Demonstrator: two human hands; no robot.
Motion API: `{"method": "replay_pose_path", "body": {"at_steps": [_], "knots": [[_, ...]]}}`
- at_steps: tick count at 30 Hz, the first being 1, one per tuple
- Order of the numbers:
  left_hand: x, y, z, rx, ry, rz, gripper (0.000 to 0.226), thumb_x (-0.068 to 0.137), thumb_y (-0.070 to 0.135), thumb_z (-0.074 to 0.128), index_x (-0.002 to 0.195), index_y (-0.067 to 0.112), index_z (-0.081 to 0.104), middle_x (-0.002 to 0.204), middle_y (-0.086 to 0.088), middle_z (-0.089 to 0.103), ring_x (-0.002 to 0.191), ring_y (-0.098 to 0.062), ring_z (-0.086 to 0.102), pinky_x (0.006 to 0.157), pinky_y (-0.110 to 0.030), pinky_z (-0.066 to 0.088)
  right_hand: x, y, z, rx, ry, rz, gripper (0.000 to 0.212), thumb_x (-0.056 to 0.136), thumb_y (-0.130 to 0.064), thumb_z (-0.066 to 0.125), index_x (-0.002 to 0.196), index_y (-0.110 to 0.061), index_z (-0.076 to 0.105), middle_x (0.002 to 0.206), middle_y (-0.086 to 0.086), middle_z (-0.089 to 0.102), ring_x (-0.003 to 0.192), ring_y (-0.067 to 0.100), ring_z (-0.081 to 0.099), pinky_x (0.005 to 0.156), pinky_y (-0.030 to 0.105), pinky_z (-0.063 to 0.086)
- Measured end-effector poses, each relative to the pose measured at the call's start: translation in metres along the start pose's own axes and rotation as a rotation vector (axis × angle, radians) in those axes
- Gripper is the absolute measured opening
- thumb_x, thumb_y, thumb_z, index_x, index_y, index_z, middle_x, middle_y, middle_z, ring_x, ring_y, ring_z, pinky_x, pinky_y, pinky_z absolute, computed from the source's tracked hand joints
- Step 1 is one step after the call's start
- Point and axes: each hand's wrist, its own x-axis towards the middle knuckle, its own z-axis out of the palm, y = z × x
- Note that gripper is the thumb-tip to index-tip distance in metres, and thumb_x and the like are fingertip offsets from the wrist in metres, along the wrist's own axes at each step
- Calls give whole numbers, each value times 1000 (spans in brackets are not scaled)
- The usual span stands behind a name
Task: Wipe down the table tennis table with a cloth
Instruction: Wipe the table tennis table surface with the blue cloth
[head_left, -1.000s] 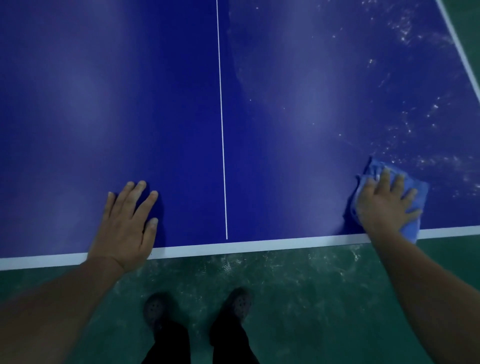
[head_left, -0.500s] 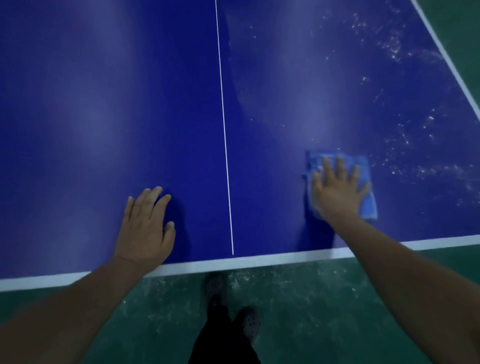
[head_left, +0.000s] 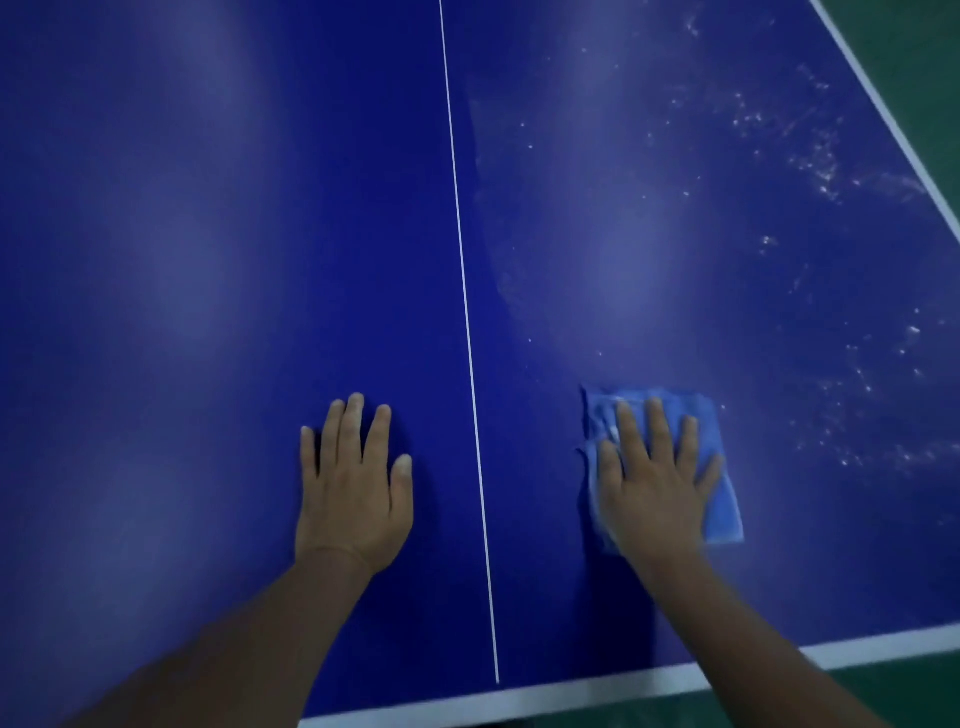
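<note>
The left hand lies flat, palm down and fingers extended, on the dark blue surface, just left of the white centre line. The right hand lies flat with fingers spread on a folded light blue cloth, pressing it against the surface right of the centre line; the cloth shows beyond the fingertips and on both sides of the hand. White specks are scattered over the right portion of the surface toward its white side edge line, and green floor shows beyond that edge and below the near white end line.
</note>
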Motion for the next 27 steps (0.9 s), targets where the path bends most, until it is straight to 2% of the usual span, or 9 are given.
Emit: {"method": "replay_pose_path", "body": {"at_steps": [3, 6, 11, 14, 17, 20, 22, 25, 27], "knots": [[1, -1, 0, -38, 20, -2, 64, 101, 44, 17, 153, 11, 32, 163, -11, 20, 153, -26, 7, 122, -54, 4, -27, -37, 5, -56, 29, -60, 59, 95, -50, 30, 147, -30, 47, 159, 4, 35, 146, 41, 28, 113, 67, 15], [2, -1, 1, -63, 76, -13, 63, 100, 40, 23, 152, 5, 30, 162, -15, 21, 152, -29, 12, 122, -51, -1, -27, -108, 19, -41, 39, -282, 55, 99, -51, 29, 150, -34, 39, 162, 2, 28, 150, 37, 20, 116, 65, 8], [6, -1, 2, -26, 52, 0, 60, 100, 39, 24, 149, 7, 38, 160, -15, 29, 150, -30, 18, 120, -52, 4, 61, -151, 17, 5, 31, -517, 53, 101, -50, 24, 151, -35, 37, 162, -1, 30, 151, 34, 18, 117, 64, 6], [6, -2, 2, -3, 20, -3, 60, 101, 40, 20, 149, 10, 38, 161, -13, 26, 152, -29, 14, 121, -53, 2, 123, -70, 4, 7, 110, -131, 50, 102, -45, 31, 150, -33, 40, 161, 2, 30, 148, 39, 22, 113, 68, 11], [7, -2, 2, 10, 6, -6, 60, 101, 40, 20, 150, 9, 37, 161, -14, 25, 152, -30, 13, 122, -55, 2, 154, 24, -19, 81, 36, 441, 59, 99, -55, 22, 155, -39, 23, 166, -4, 11, 152, 35, 5, 115, 67, 0], [6, -2, 1, 7, -7, -16, 60, 101, 39, 21, 150, 9, 36, 161, -14, 24, 152, -30, 12, 122, -56, 3, 143, 18, -24, 133, 71, 600, 57, 102, -50, 22, 156, -35, 23, 167, 0, 11, 152, 37, 4, 114, 68, -2], [6, -1, 0, 19, -1, -21, 60, 101, 39, 21, 150, 8, 37, 161, -15, 24, 152, -30, 12, 122, -54, 2, 115, -31, -14, 102, 124, 379, 53, 104, -43, 25, 156, -32, 28, 165, 4, 18, 151, 39, 10, 114, 68, 3], [8, 0, -1, 43, 3, -27, 61, 99, 40, 22, 148, 7, 40, 158, -16, 27, 150, -32, 15, 121, -51, -1, 52, -97, 8, 19, 76, -334, 52, 101, -46, 32, 151, -32, 38, 161, 3, 31, 149, 39, 20, 115, 68, 11], [9, 1, -2, 36, -1, -37, 62, 99, 41, 22, 147, 7, 41, 158, -16, 27, 150, -32, 14, 121, -48, -4, 45, -84, 13, -29, 27, -663, 50, 102, -48, 34, 149, -34, 41, 160, 0, 34, 149, 35, 23, 115, 65, 14]]}}
